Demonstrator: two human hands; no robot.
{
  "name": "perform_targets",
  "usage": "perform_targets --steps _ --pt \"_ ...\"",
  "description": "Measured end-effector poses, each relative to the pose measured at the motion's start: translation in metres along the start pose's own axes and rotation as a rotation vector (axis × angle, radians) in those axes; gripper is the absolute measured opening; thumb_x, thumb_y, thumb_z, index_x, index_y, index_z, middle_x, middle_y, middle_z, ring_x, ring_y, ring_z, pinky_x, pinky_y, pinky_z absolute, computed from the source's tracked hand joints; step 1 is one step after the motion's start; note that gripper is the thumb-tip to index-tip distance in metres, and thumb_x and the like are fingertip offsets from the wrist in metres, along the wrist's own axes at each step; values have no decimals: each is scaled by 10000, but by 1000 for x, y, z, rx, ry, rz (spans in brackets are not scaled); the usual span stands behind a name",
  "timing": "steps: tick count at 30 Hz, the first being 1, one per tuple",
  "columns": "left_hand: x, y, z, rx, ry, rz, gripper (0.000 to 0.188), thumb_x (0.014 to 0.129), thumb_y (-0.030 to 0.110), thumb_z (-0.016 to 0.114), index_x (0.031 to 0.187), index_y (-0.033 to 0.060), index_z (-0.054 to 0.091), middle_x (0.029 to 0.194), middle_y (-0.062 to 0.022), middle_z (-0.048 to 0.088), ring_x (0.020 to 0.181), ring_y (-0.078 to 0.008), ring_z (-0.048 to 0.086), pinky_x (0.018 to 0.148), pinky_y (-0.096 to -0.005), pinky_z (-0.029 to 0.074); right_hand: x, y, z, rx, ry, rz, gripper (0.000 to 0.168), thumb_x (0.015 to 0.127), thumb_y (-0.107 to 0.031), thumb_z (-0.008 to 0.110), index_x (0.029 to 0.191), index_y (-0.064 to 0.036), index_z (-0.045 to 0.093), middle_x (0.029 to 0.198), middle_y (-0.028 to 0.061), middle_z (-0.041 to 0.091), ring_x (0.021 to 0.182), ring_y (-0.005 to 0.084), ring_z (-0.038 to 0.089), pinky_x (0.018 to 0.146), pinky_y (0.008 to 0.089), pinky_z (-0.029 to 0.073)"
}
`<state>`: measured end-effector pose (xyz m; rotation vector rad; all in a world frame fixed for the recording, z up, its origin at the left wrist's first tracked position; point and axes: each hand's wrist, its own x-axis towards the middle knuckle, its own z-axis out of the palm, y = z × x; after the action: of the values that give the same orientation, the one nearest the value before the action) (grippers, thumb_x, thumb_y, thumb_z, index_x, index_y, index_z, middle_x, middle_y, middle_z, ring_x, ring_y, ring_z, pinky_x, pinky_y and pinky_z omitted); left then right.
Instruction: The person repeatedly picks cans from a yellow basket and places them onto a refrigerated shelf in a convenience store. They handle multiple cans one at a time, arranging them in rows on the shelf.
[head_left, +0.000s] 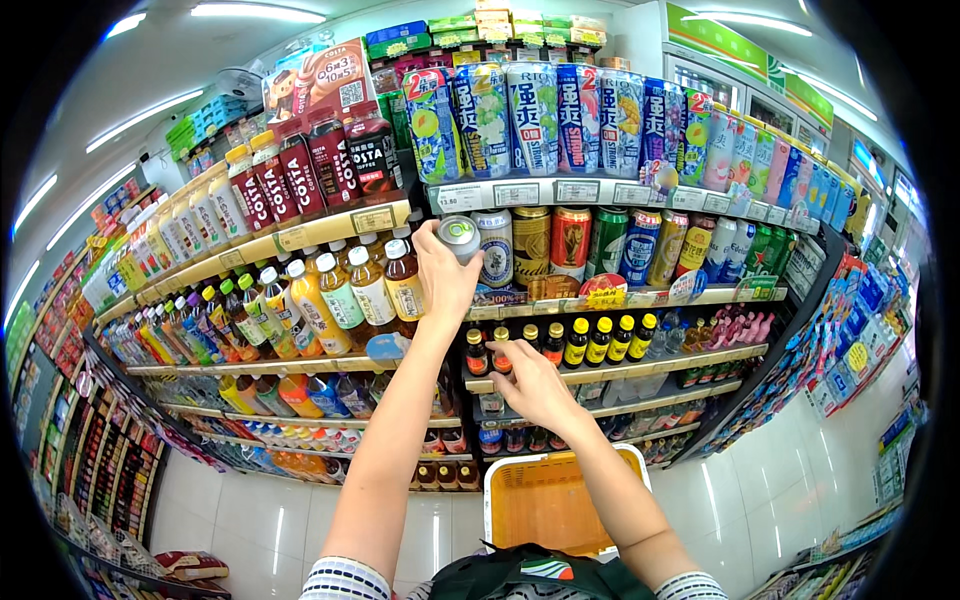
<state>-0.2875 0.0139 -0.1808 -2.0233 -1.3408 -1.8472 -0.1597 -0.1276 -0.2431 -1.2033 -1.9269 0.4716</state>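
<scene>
My left hand grips a silver-topped drink can with a green pull tab, at the left end of the beer-can shelf. Right beside it stands a white and blue beer can, followed by a gold Budweiser can and a red can. Lower down, my right hand has its fingers apart and holds nothing. It hovers before a row of small dark bottles, nearest to a red-labelled bottle partly behind its fingers.
Below me an orange plastic crate with a white rim stands on the tiled floor. Bottled drinks line the left shelves. Tall Rio cans fill the shelf above the beer. Hanging snack packs flank the right end, with a glass-door fridge behind.
</scene>
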Motion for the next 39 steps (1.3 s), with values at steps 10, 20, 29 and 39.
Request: perform_targets --steps 10,20,29,39 --pt "-15 5 -29 -39 -160 148 635 634 136 828 1161 1 502 1118 -176 537 1024 -368 567 863 -417 486 -10 -4 -6 31 75 -15 380 866 -96 611 1223 -17 508 1086 200 572 936 379 602 803 431 491" --pt "-73 72 -98 -243 -171 126 574 636 187 852 1106 3 578 1015 -136 637 928 -245 636 830 -345 502 -23 -15 -11 195 270 -44 590 805 -40 680 1338 -36 426 1182 156 521 820 202 596 707 311 503" --pt "-236 36 -82 -202 -578 -444 611 643 228 815 1155 0 571 1086 -173 618 1017 -299 616 899 -377 480 -96 43 49 161 -57 227 610 679 -211 752 1210 -35 510 1129 193 609 1059 398 581 869 443 485" --pt "-328 3 -61 -215 -895 -653 668 735 331 747 1272 23 496 1225 -221 564 1098 -376 577 924 -418 476 -152 99 94 16 -284 499 554 690 -247 751 1122 -13 497 924 251 649 876 453 625 764 508 503"
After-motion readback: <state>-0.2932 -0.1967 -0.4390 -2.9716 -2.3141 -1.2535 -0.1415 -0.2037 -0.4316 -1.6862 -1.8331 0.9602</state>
